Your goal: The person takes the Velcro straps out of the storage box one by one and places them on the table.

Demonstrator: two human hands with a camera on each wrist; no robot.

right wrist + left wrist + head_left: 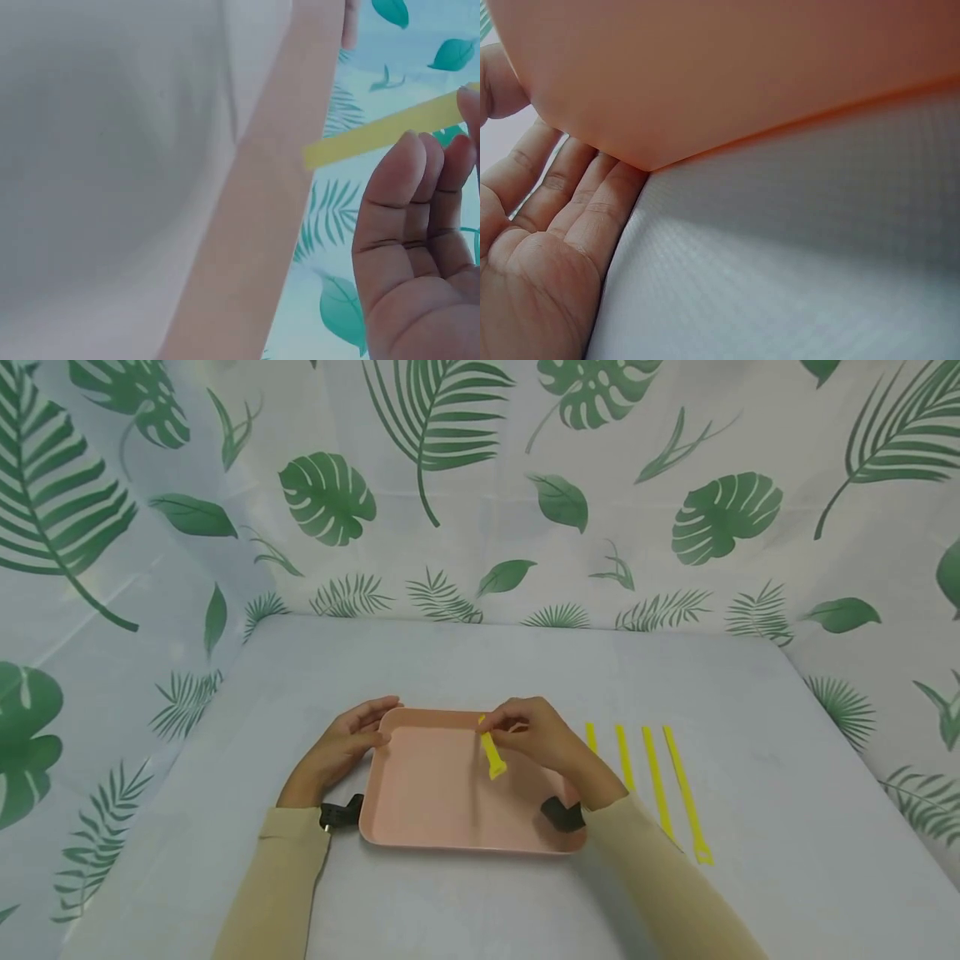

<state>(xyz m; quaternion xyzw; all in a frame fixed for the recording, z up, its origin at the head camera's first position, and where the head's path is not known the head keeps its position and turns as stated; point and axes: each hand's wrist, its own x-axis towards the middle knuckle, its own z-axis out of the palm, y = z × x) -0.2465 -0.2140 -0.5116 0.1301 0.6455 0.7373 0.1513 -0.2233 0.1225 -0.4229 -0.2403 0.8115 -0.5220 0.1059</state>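
The left hand lies at the far left corner of the pink tray, fingers straight and relaxed against its rim; the left wrist view shows the open palm beside the tray's underside, the fingertips tucked under the edge. The right hand hovers over the tray's far right part, fingers curled, pinching a yellow strap by its upper end so that it hangs tilted above the tray floor. In the right wrist view the strap crosses above the fingers, its gripped end cut off at the frame edge. Four more yellow straps lie side by side on the grey tabltop just right of the tray, partly hidden behind the right forearm. The tray sits in the middle of the tabletop. Black wrist mounts show at both cuffs.
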